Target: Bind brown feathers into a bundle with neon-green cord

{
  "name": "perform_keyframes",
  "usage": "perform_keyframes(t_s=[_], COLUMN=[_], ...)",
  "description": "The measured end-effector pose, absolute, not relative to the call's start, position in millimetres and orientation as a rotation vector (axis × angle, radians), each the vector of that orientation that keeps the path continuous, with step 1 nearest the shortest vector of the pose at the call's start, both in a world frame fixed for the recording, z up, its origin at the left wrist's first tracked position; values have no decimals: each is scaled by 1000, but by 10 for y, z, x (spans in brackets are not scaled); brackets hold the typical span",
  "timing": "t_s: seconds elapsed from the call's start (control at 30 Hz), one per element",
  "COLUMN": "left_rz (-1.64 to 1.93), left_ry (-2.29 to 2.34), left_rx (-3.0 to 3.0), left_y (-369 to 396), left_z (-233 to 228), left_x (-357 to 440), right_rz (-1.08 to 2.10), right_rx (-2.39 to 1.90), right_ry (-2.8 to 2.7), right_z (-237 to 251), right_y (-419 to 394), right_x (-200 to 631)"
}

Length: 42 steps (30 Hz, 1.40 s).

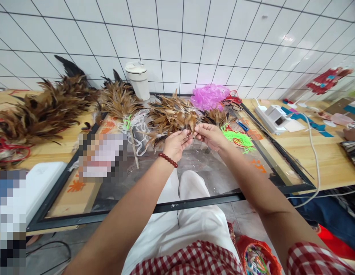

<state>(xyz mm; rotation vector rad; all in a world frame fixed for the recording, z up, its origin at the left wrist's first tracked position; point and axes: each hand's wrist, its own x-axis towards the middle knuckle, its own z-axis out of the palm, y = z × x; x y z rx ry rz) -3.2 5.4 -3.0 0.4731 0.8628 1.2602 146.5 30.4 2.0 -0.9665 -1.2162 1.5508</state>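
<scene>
My left hand (177, 144), with a dark red bead bracelet (168, 160) at the wrist, is closed, thumb and fingers pinching the base of a small brown feather (191, 123). Close against it, my right hand (209, 135) pinches the same feather from the other side. Just behind both hands lies a pile of brown feathers (169, 114). To the left, a feather bunch (118, 97) is tied to a thin stick (134, 147) with bright green string (127, 123). White net strips (141, 131) lie between the bunch and the pile.
A black-framed glass top (171, 164) spans the wooden table. Around it are a white lidded cup (138, 80), pink plastic (209, 97), neon green string (239, 140), a white power strip (270, 119) with a cable (313, 152), and a feather garland (47, 109). A red bag (259, 258) sits below.
</scene>
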Motion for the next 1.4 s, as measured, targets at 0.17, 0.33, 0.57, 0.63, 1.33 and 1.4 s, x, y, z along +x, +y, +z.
perform_keyframes(t_s=[0.17, 0.33, 0.57, 0.63, 1.33, 1.4], left_rz=[1236, 1247, 1251, 1267, 1186, 1160], left_ry=[887, 933, 889, 896, 956, 953], left_rx=[539, 576, 657, 649, 586, 612], left_y=[35, 29, 49, 51, 36, 31], left_z=[-44, -27, -67, -76, 2, 4], left_x=[0, 7, -27, -30, -46, -47], right_rz=[1422, 1319, 1445, 1424, 1278, 1270], right_rx=[-975, -994, -1035, -983, -926, -941], right_ry=[-1286, -1298, -1299, -1276, -1315, -1343], right_z=[-63, -46, -83, -92, -129, -108], right_y=[315, 316, 313, 319, 324, 304], right_x=[1405, 1386, 1389, 1381, 1354, 1346])
